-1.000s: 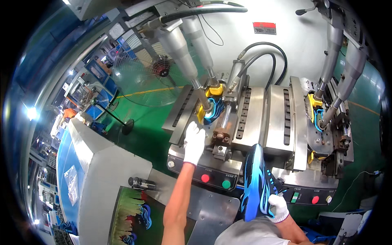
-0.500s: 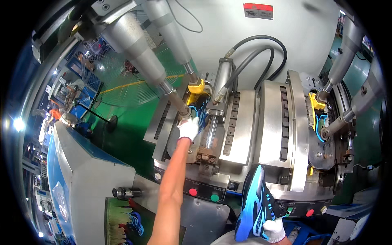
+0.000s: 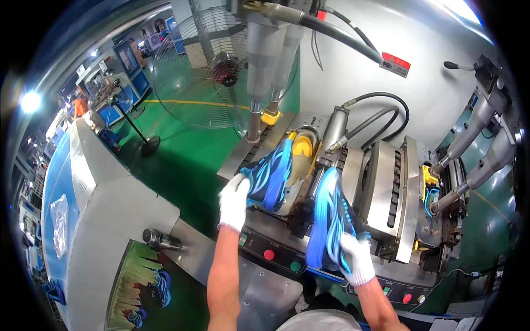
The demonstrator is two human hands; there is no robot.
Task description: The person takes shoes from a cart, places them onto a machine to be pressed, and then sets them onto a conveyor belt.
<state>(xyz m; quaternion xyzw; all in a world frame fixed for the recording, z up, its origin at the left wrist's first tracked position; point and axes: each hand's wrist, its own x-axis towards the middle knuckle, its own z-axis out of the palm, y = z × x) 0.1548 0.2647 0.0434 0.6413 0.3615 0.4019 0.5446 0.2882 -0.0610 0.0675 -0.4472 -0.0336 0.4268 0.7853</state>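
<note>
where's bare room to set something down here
Bare: the metal plate between the left forearm and button panel; and the grey housing beside the black cylinder, though it may slope. Crowded: near the mould, where left hand and right hand each hold a shoe.

Head-worn, left of fisheye pair; facing down and forward, close above left hand and right hand, toward machine

2 shoes abreast, fan — behind left
</note>
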